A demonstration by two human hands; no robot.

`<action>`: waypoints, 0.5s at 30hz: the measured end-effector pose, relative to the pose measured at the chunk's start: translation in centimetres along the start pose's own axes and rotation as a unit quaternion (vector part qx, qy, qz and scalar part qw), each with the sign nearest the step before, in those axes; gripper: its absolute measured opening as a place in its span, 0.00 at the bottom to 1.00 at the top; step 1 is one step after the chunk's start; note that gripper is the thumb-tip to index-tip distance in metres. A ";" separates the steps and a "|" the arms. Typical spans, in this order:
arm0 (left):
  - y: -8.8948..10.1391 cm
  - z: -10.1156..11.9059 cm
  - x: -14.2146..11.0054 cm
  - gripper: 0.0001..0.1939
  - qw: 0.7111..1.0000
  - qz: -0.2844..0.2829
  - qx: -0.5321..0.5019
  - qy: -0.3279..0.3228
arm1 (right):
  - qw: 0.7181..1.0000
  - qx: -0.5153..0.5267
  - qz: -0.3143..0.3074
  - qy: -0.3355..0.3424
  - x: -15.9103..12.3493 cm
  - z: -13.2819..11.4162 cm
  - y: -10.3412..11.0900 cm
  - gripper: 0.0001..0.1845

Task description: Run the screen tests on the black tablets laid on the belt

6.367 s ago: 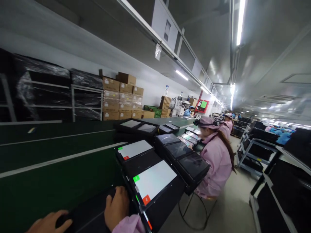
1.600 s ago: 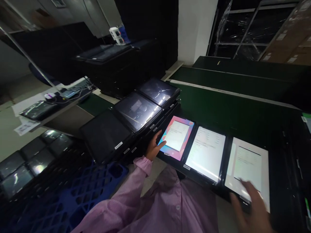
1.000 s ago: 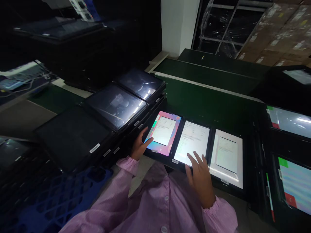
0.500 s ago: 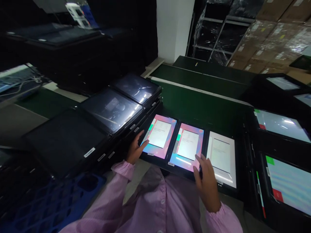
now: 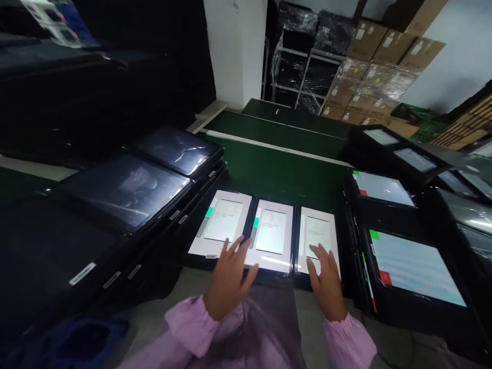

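Observation:
Three lit tablets lie side by side at the near edge of a green belt. My left hand (image 5: 229,279) is spread flat, fingers over the lower edge between the left tablet (image 5: 222,223) and the middle tablet (image 5: 271,234). My right hand (image 5: 326,279) is also spread, its fingertips resting on the lower part of the right tablet (image 5: 318,237). All three screens show a white page with a dialog box. Neither hand holds anything. Pink sleeves cover both wrists.
Stacks of dark tablets (image 5: 126,187) rise on the left. More lit tablets (image 5: 415,266) with green and red corner marks stand on the right. The green belt (image 5: 277,164) runs away behind. Cardboard boxes (image 5: 369,66) and wrapped racks stand at the back.
My left hand left the left tablet's side and now lies flat between left and middle tablets. My right hand moved from the middle tablet to the right one. The screens turned from colourful to white.

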State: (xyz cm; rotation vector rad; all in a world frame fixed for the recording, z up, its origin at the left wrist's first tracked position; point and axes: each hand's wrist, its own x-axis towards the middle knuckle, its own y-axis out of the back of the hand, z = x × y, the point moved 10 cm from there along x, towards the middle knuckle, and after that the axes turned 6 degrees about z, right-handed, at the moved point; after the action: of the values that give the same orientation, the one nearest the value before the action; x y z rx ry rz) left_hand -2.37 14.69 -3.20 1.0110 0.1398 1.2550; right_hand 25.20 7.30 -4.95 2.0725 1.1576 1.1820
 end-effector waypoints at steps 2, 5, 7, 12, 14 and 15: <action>-3.0 2.7 -0.1 0.35 0.999 -0.042 0.014 -0.023 | 0.998 -0.015 0.034 -0.041 -0.3 1.8 1.0 0.24; -6.2 5.7 -0.3 0.33 0.992 -0.104 -0.009 -0.067 | 0.993 -0.024 0.073 -0.094 -0.9 4.2 2.6 0.27; -7.1 7.0 -0.4 0.30 0.986 -0.135 -0.035 -0.089 | 0.991 -0.016 0.079 -0.108 -1.3 4.8 3.1 0.28; -6.1 6.8 -0.4 0.27 0.986 -0.118 -0.063 -0.098 | 0.987 0.023 0.093 -0.128 -1.9 4.5 3.1 0.27; -5.3 5.6 -0.3 0.28 0.990 -0.092 -0.059 -0.084 | 0.988 0.032 0.089 -0.124 -1.8 4.0 2.8 0.26; -5.0 5.0 -0.3 0.28 0.992 -0.080 -0.057 -0.076 | 0.989 0.034 0.085 -0.118 -1.8 3.7 2.7 0.25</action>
State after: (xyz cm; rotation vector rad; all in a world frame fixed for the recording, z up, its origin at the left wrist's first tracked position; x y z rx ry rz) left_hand 4.13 11.83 -3.90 0.9733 0.0308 1.0249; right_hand 29.11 4.35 -5.69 2.3291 0.9374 0.9490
